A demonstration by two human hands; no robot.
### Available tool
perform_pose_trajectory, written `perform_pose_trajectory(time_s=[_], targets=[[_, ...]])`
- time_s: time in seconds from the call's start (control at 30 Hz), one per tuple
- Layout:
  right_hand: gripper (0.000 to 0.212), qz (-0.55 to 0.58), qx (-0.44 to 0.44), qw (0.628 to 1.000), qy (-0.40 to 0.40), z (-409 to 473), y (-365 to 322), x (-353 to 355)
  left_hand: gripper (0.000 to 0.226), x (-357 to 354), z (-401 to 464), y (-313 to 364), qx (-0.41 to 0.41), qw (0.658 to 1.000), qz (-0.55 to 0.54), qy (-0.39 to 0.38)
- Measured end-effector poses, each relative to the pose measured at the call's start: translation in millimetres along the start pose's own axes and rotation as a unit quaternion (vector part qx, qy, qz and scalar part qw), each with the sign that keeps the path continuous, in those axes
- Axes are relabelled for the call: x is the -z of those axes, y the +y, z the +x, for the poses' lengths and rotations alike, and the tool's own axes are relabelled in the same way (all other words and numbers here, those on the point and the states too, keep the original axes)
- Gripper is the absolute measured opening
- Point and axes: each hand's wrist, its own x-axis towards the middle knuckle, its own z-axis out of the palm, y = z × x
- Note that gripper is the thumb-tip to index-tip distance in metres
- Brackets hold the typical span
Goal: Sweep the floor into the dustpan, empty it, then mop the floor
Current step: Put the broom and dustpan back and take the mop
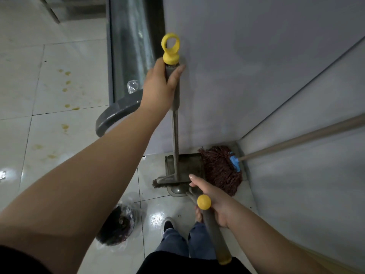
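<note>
My left hand (160, 88) grips the grey broom handle (175, 123) just under its yellow ring cap (171, 48). The broom stands upright against the grey wall, its bristle head (166, 180) resting at the mouth of the grey dustpan (187, 165) on the floor. My right hand (213, 198) holds the dustpan's long grey handle (215, 234) beside its yellow knob (204, 202), with the index finger stretched forward. In the corner lies a brown string mop (221, 169) with a blue clamp (235, 162); its wooden pole (300, 140) leans off to the right.
A clear plastic bag of dark scraps (118, 224) lies on the tiles by my feet (167, 226). Yellowish stains (66, 89) dot the pale floor at left. A dark display cabinet with a glass front (130, 56) stands beside the wall (246, 66).
</note>
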Motion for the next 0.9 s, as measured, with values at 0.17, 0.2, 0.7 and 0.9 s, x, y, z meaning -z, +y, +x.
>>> perform_pose_trajectory(time_s=[0.17, 0.2, 0.7, 0.9], targets=[[0.057, -0.129, -0.050, 0.990, -0.009, 2, -20, 8, 0.025, -9, 13, 0, 0.019, 1.000, -0.002, 0.024], [0.064, -0.191, -0.031, 0.981, 0.012, 2, -27, 8, 0.027, -10, 16, 1, 0.018, 1.000, -0.005, 0.022], [0.056, -0.077, 0.317, 0.943, 0.069, 41, -184, -27, 0.039, -25, -3, -51, 0.197, 0.978, -0.003, -0.066], [0.059, -0.076, 0.296, 0.949, 0.078, 40, -176, -22, 0.041, -15, -10, -48, 0.193, 0.978, -0.015, -0.078]])
